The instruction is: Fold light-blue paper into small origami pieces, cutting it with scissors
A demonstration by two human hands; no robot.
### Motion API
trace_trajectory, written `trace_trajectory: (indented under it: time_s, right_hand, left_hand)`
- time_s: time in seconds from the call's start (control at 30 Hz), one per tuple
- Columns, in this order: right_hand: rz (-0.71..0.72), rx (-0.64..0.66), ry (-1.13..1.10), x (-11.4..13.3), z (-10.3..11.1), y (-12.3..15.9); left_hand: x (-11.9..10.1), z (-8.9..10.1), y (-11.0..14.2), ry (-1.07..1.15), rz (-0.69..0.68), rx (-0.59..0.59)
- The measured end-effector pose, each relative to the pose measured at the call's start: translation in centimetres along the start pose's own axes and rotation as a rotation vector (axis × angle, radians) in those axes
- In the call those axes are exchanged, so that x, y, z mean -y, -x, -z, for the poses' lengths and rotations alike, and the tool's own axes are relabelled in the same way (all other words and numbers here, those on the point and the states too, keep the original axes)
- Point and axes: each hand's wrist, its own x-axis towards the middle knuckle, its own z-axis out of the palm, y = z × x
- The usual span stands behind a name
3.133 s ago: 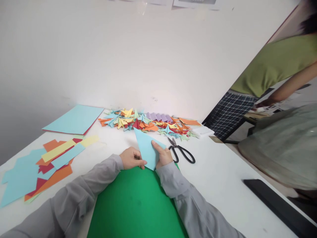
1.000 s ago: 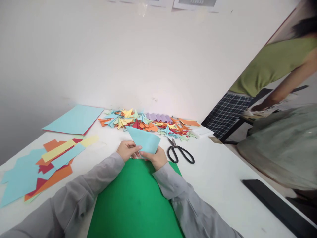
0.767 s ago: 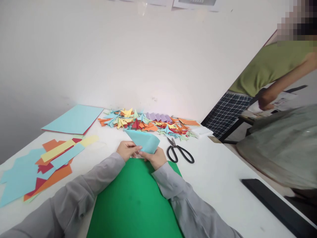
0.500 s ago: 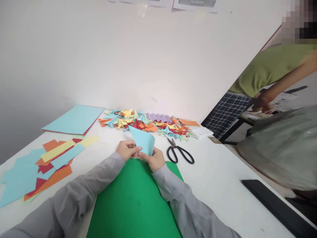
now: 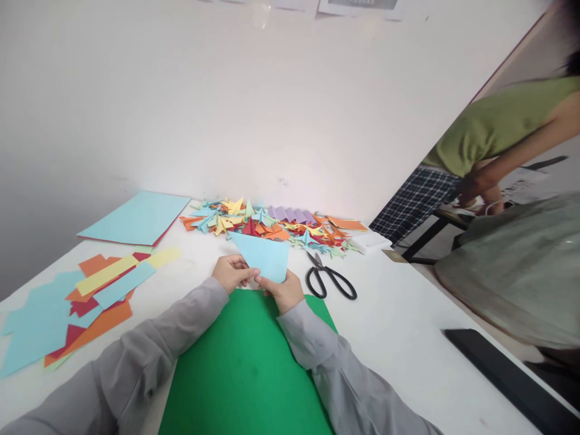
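A light blue sheet of paper (image 5: 267, 257) is held up between both hands, just beyond the far edge of a green mat (image 5: 249, 362). My left hand (image 5: 233, 273) pinches its lower left edge between thumb and fingers. At the lower right, my right hand (image 5: 286, 291) grips the sheet with the thumb in front; its other fingers are mostly hidden behind. Black-handled scissors (image 5: 327, 277) lie on the white table to the right of my right hand. Behind the paper spreads a pile of small folded paper planes (image 5: 254, 223) in several colours.
Coloured paper scraps (image 5: 90, 302) overlap on the left, with a larger blue sheet (image 5: 136, 217) behind them. Purple pleated paper (image 5: 290, 215) sits by the wall. A black bar-shaped object (image 5: 507, 374) lies along the right edge. Another person (image 5: 489, 139) stands bent at the right.
The blue paper has gone from curled and narrow to flatter and wider, its right edge now farther right. My hands stay almost in place. The other person's hands have moved slightly.
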Motion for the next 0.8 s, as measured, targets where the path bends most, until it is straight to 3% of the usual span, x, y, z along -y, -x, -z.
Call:
trace_trajectory:
  time_s: [0.17,0.57,0.8]
  right_hand:
    - [-0.034,0.039,0.026,0.4,0.0,0.2]
    - [-0.166,-0.011,-0.061,0.0,-0.9,0.6]
    - [-0.200,-0.047,-0.082,0.1,-1.2,1.1]
  left_hand:
    - [0.0,0.0,0.0,0.035,0.006,-0.096]
    - [-0.1,-0.1,-0.1,0.201,0.081,-0.130]
    - [0.2,0.1,-0.5,0.159,0.004,-0.250]
